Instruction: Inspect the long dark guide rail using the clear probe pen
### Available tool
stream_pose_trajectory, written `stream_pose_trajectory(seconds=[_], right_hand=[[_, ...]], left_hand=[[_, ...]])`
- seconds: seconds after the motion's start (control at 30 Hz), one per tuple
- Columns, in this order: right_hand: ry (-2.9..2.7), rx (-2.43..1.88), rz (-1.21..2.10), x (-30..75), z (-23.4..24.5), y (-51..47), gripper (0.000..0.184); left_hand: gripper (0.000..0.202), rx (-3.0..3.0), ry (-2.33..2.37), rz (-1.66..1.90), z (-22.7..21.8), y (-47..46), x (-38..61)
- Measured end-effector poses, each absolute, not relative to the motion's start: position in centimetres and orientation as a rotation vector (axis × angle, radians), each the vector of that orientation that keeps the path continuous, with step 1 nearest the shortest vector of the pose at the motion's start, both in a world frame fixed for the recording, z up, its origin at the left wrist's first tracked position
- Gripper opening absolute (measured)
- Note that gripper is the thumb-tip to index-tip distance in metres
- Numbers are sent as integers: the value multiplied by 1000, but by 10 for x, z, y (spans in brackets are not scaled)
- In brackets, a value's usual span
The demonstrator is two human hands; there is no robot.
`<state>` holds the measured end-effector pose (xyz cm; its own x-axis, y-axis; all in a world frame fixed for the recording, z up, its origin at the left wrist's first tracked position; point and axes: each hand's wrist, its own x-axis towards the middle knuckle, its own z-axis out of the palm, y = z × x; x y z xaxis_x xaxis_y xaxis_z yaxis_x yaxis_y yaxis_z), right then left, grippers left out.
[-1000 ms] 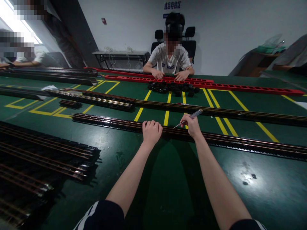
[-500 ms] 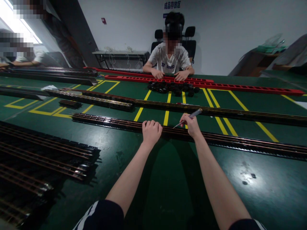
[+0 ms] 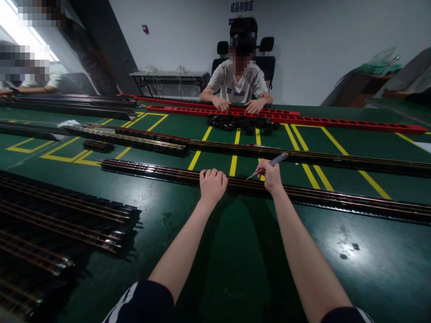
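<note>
A long black rail (image 3: 323, 197) with copper-coloured strips along it lies across the green table in front of me. My left hand (image 3: 213, 185) is closed over the rail, its fingers curled across the top. Just to the right, my right hand (image 3: 270, 174) grips a thin screwdriver (image 3: 279, 158) like a pen. The handle points up and to the right, and the slim shaft slants down to the left. Its tip is at the rail's upper face, but I cannot tell whether it touches.
Another long dark rail (image 3: 303, 155) lies beyond. Several similar rails (image 3: 67, 208) fill the near left. A co-worker (image 3: 240, 83) sits opposite, hands at red slotted strips (image 3: 353, 124), behind a pile of small black parts (image 3: 242, 123). More people are at the far left.
My right hand has shifted slightly to the right with the screwdriver, and its tip has moved the same way along the rail. My left hand stays in place.
</note>
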<state>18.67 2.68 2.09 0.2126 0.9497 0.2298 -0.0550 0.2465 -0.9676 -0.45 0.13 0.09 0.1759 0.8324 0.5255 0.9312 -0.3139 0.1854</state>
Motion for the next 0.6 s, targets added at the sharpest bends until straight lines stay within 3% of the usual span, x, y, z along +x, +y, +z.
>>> stream_pose_trajectory(seconds=[0.6], right_hand=[[-1134, -1081, 924, 186, 23, 25, 20]], left_hand=[[33, -2338, -1671, -841, 5, -6, 6]])
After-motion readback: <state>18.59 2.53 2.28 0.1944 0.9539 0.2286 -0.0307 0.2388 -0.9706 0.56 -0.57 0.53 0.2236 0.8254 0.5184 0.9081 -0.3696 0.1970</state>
